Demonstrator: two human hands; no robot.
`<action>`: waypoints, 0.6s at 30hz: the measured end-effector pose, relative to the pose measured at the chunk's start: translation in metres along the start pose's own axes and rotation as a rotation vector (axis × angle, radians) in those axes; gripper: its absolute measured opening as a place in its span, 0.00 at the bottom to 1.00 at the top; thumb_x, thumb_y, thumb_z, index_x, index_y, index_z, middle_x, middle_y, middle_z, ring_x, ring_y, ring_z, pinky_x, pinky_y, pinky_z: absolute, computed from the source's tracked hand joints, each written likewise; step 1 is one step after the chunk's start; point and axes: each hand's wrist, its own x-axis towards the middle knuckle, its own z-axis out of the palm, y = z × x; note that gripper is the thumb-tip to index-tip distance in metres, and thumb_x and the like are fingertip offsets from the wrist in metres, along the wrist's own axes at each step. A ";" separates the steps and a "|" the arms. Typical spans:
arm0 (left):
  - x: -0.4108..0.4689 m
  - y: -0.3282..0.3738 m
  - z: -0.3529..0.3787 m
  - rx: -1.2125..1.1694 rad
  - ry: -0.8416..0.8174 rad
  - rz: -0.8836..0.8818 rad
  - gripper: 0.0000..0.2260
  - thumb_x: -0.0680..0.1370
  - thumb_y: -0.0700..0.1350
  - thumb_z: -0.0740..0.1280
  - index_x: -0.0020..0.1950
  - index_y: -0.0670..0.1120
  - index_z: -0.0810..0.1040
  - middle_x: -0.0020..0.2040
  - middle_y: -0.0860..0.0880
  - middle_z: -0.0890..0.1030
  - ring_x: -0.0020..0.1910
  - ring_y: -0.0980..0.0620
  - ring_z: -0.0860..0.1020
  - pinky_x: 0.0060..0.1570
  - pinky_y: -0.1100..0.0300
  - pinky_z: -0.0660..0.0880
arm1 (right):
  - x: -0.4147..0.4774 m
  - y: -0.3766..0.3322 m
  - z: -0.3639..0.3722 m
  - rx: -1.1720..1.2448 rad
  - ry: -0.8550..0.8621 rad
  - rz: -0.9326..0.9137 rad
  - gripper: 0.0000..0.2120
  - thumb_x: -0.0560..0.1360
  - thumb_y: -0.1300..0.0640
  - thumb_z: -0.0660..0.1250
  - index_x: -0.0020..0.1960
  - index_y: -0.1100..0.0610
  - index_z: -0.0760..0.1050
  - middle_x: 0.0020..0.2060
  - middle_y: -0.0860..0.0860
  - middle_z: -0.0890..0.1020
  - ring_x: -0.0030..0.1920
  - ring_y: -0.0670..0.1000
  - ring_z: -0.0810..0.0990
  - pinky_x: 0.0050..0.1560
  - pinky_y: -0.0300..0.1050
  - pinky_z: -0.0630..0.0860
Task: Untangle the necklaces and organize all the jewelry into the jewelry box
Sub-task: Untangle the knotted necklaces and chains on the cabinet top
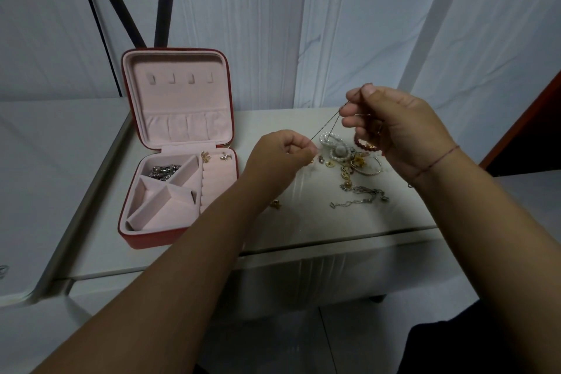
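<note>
- The ends of the thin chain vanish inside both fists, so its clasp and full length cannot be made out.
- The red bead bracelet is partly covered by the right hand. Whether those fingers also touch it cannot be told.
- A small gold piece peeks out from behind the left forearm, too small to identify.
- The heap of gold pieces lies under and beside a pearl strand. Single items blur into each other there, apart from a thin hoop.
- The left hand is clenched low over the table, with thumb and forefinger pinching the chain's lower end.
- The right hand is raised higher, its thumb and forefinger pinching the upper end and the other fingers curled in. The chain runs taut and slanted between the two hands, above the pearls.
- A silver chain lies loose on the table, nearer the person than the heap and apart from both hands.
- The jewelry box stands open to the left, lid upright. A silver tangle sits in its far compartment, and two small earrings sit at the back right — the nearer compartments show only pink lining.
- A red thread circles the right wrist.
</note>
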 end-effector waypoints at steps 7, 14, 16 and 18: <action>0.002 -0.004 0.001 0.109 0.044 0.071 0.08 0.76 0.36 0.64 0.43 0.48 0.80 0.28 0.50 0.73 0.30 0.56 0.70 0.34 0.65 0.69 | -0.002 -0.001 0.001 -0.030 -0.035 -0.035 0.10 0.80 0.55 0.61 0.45 0.55 0.80 0.36 0.49 0.82 0.34 0.44 0.76 0.38 0.37 0.70; 0.004 -0.005 0.000 0.055 0.062 0.042 0.05 0.79 0.41 0.64 0.45 0.44 0.78 0.31 0.51 0.79 0.26 0.64 0.74 0.32 0.69 0.70 | -0.005 -0.004 0.004 -0.027 -0.073 -0.051 0.10 0.79 0.56 0.62 0.45 0.57 0.80 0.37 0.49 0.81 0.35 0.45 0.75 0.38 0.36 0.71; 0.005 -0.005 0.001 0.056 0.058 0.025 0.06 0.79 0.42 0.63 0.45 0.44 0.77 0.33 0.51 0.80 0.27 0.64 0.74 0.32 0.71 0.69 | -0.005 -0.004 0.004 -0.020 -0.079 -0.052 0.10 0.79 0.56 0.62 0.45 0.58 0.80 0.37 0.50 0.81 0.35 0.45 0.75 0.38 0.37 0.72; 0.005 -0.005 0.001 0.084 0.058 0.013 0.07 0.80 0.44 0.62 0.45 0.44 0.76 0.33 0.53 0.80 0.28 0.65 0.74 0.36 0.66 0.70 | -0.005 -0.004 0.005 -0.010 -0.085 -0.053 0.10 0.79 0.56 0.62 0.45 0.58 0.80 0.37 0.50 0.81 0.35 0.46 0.77 0.38 0.36 0.74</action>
